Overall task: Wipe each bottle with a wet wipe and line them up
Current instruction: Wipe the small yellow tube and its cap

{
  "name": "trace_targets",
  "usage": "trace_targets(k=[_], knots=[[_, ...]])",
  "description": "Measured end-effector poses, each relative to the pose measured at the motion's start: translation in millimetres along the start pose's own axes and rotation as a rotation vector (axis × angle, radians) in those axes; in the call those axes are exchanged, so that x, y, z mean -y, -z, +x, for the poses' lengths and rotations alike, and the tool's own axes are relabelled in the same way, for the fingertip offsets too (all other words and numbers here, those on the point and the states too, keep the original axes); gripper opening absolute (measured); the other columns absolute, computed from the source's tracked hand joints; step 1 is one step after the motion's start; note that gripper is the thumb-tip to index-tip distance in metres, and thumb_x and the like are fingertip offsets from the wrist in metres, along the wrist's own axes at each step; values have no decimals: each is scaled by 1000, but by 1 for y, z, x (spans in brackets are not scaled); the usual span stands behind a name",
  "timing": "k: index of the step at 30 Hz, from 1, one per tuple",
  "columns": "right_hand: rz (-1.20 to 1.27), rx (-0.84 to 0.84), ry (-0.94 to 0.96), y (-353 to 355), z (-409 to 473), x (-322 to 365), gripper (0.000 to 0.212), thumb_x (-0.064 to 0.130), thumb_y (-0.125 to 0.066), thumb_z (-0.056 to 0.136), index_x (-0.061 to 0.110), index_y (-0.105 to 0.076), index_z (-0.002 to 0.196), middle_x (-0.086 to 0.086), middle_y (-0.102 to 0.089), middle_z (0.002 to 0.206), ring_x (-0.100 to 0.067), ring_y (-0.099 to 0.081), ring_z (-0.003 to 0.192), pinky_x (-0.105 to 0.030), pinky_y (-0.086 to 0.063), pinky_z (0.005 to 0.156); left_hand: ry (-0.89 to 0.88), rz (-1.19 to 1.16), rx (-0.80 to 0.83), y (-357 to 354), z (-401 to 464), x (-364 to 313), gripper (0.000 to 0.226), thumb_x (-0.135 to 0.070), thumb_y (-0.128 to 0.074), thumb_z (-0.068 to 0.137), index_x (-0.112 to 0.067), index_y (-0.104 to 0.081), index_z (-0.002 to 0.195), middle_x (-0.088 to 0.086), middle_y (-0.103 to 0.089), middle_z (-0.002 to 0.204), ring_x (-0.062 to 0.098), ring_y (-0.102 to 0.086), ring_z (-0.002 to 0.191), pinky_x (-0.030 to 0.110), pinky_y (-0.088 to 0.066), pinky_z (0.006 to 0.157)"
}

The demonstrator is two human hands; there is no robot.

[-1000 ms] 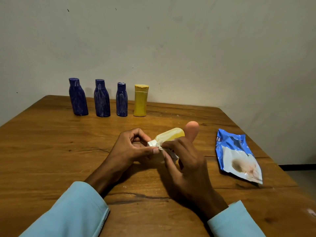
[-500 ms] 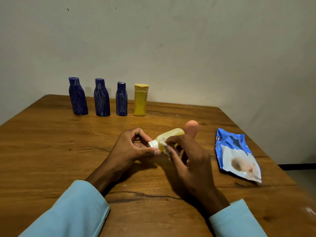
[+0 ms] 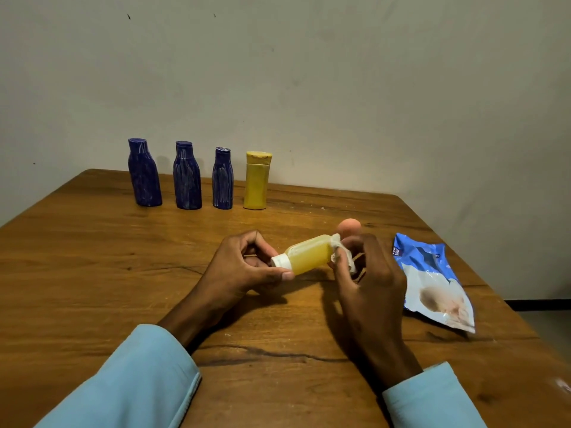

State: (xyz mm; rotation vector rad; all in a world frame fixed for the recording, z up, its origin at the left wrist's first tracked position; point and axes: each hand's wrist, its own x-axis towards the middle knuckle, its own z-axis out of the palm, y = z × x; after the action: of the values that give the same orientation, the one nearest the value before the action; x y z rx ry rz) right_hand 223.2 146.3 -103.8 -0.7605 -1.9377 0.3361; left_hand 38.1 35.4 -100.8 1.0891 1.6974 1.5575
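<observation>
A small clear bottle of yellow liquid [image 3: 309,254] with a white cap lies on its side above the table, between my hands. My left hand [image 3: 244,267] pinches the bottle at its capped end. My right hand [image 3: 367,273] holds a crumpled white wet wipe [image 3: 341,253] against the bottle's far end. At the back of the table stand three dark blue bottles [image 3: 187,180] and a yellow bottle [image 3: 257,180] in a row, upright. A round peach-coloured object [image 3: 349,225] shows just behind my right hand.
A blue and white wet-wipe pack [image 3: 432,279] lies flat at the right of the wooden table [image 3: 92,273]. The table's right edge runs close behind the pack. A pale wall rises behind the bottle row.
The wipe in my right hand slid along the bottle from the capped end to the far end, baring the white cap and yellow body. My left hand kept its hold.
</observation>
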Motion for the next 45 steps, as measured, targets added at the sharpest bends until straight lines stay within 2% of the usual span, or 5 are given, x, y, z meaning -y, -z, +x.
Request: trace_targets(k=[8,16,25,32,45], knots=[[181,277,198,-5,-11,18,13,18,-70,100,23,-62,108,14,-60,99,-4,-61,86,-14,-46,68,15,-17,-9,2,1,3,50,-13,-96,68,-4,-66,106,18,-78,94,29,-78,81,42,-66,69],[-83,-66,-85,1,3,-9,18,21,-68,98,24,-61,115,10,-61,101,-5,-58,82,-28,-56,68,-2,-1,-7,1,0,1,56,-22,-96,60,-6,-65,105,13,-80,95,24,-78,77,38,-66,67],[175,322,238,-4,-12,13,14,20,-68,101,23,-61,112,14,-60,101,0,-60,85,-12,-45,67,-6,-10,-23,3,1,4,45,-10,-96,69,-5,-66,103,13,-79,88,22,-77,76,40,-64,68],[-125,-43,-47,-3,0,-6,25,22,-64,101,22,-59,125,9,-63,103,-4,-59,80,-13,-45,65,-6,-5,-13,1,0,0,57,-24,-96,58,-7,-66,103,13,-79,97,30,-78,82,43,-68,70],[-81,12,7,-6,-2,-5,21,22,-65,101,23,-59,120,12,-61,100,-2,-58,80,-17,-51,66,6,-33,2,2,2,2,51,-14,-96,65,-5,-65,105,14,-78,96,25,-78,80,41,-66,67]])
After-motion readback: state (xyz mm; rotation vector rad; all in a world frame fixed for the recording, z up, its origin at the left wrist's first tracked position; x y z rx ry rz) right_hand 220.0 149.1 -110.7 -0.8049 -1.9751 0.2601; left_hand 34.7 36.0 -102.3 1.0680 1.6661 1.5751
